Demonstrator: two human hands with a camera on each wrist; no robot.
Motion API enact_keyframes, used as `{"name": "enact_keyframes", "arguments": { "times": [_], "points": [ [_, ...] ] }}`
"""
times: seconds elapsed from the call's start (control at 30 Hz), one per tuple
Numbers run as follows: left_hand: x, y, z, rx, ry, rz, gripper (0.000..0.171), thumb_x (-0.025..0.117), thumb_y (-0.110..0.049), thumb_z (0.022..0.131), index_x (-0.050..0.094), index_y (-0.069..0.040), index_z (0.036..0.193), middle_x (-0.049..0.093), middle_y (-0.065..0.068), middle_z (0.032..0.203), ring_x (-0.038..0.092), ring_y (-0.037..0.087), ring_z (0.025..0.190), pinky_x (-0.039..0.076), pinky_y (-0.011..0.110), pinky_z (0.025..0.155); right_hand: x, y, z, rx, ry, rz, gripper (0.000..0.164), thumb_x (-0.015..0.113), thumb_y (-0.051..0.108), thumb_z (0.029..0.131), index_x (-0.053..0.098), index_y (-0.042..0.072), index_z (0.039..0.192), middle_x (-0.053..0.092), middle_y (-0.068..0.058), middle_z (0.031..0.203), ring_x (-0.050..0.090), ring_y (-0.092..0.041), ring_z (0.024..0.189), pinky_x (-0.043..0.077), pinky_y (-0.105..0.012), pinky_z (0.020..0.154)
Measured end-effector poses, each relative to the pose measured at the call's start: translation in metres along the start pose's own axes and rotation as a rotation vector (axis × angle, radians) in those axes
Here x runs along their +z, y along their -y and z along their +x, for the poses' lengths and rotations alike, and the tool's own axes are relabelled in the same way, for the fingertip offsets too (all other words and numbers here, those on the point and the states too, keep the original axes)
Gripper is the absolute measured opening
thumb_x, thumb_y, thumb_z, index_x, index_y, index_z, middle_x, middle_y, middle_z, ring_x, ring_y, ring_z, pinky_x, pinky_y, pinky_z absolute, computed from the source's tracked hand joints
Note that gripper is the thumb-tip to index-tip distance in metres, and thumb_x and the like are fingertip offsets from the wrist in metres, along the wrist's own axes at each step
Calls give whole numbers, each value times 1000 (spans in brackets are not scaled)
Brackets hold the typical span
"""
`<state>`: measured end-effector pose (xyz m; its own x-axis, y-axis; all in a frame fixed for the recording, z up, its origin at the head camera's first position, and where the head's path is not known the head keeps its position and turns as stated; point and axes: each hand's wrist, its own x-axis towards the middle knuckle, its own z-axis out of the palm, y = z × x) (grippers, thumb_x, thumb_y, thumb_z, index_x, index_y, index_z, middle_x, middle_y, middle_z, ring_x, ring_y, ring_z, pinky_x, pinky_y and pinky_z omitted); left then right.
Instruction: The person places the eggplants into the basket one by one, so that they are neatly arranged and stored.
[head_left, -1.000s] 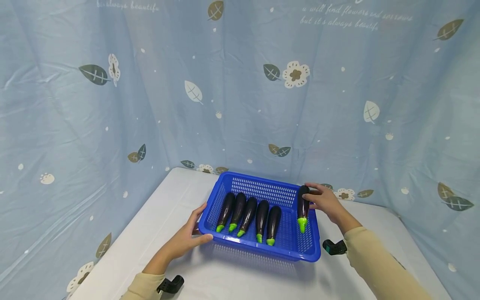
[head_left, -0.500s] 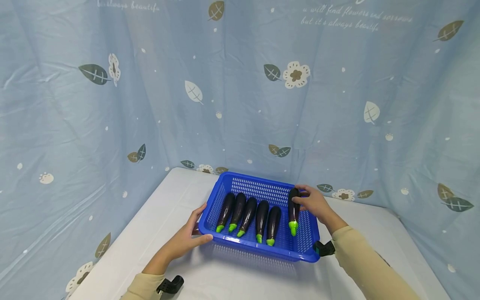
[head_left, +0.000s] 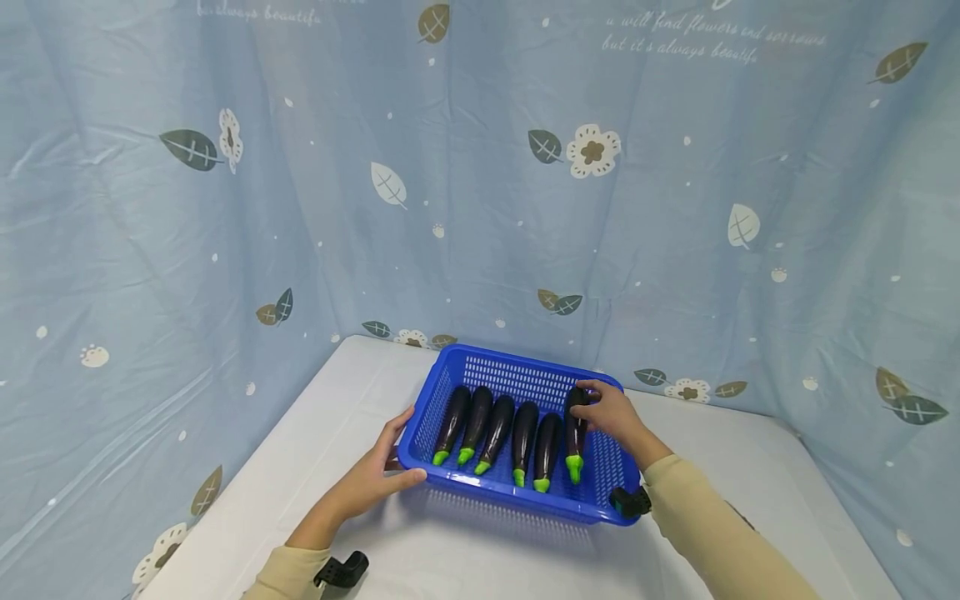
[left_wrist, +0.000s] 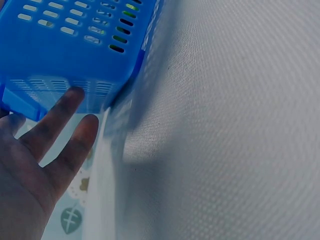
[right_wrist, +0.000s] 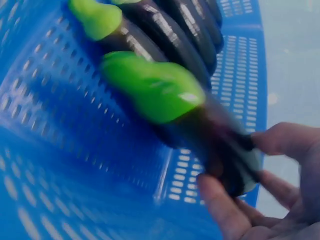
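Note:
A dark purple eggplant (head_left: 576, 433) with a bright green stem end is held at its blunt end by my right hand (head_left: 611, 414), thumb and fingers on opposite sides. It hangs tilted inside the blue plastic basket (head_left: 517, 500), stem toward me, beside a row of several eggplants (head_left: 498, 425) in the left and middle. In the right wrist view the held eggplant (right_wrist: 215, 125) is blurred, its green end overlapping the row. My left hand (head_left: 367, 479) rests against the basket's left front corner, thumb at the rim; its fingers (left_wrist: 72, 155) look straight and spread in the left wrist view.
The basket stands on a table with a white cover (head_left: 360, 367). A blue curtain (head_left: 480, 208) with leaf and flower prints hangs behind and at the sides. A black wrist camera (head_left: 630, 502) on my right arm overlaps the basket's right front corner.
My right hand has carried the eggplant leftward and slightly lower, from the basket's right end to beside the row. The left hand and the basket have stayed in place.

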<state>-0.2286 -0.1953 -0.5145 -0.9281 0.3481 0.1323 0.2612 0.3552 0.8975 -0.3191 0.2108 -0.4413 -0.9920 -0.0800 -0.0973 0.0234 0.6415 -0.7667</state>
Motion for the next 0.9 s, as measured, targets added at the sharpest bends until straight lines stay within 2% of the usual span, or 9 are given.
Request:
{"name": "enact_keyframes", "arguments": {
  "times": [0.2,0.47,0.73,0.9],
  "points": [
    [1,-3,-1,-11,5,-3,96,75,-27,93,11,-23,164,18,18,168,48,38,136,48,43,101,5,2,-1,30,-9,-34,56,72,9,90,53,-5,141,54,-37,134,71,-35,95,61,-41,75],
    [1,-3,-1,-7,-3,9,96,75,-27,93,11,-24,164,18,17,168,48,39,136,48,45,101,6,7,2,33,-5,-163,58,75,10,85,55,-7,137,62,-33,120,71,-25,77,61,-38,68],
    [0,-1,-1,4,-4,6,95,75,-27,93,11,-24,164,17,16,168,49,38,136,49,40,100,10,11,2,73,29,-167,55,73,6,86,55,-9,136,59,-37,123,72,-34,87,61,-38,70],
    [1,1,-1,4,-7,6,95,75,-27,93,11,-25,164,18,16,168,50,37,134,50,40,100,11,13,3,102,33,-153,54,71,2,87,53,-10,136,58,-39,124,72,-36,89,61,-38,72]
  ]
}}
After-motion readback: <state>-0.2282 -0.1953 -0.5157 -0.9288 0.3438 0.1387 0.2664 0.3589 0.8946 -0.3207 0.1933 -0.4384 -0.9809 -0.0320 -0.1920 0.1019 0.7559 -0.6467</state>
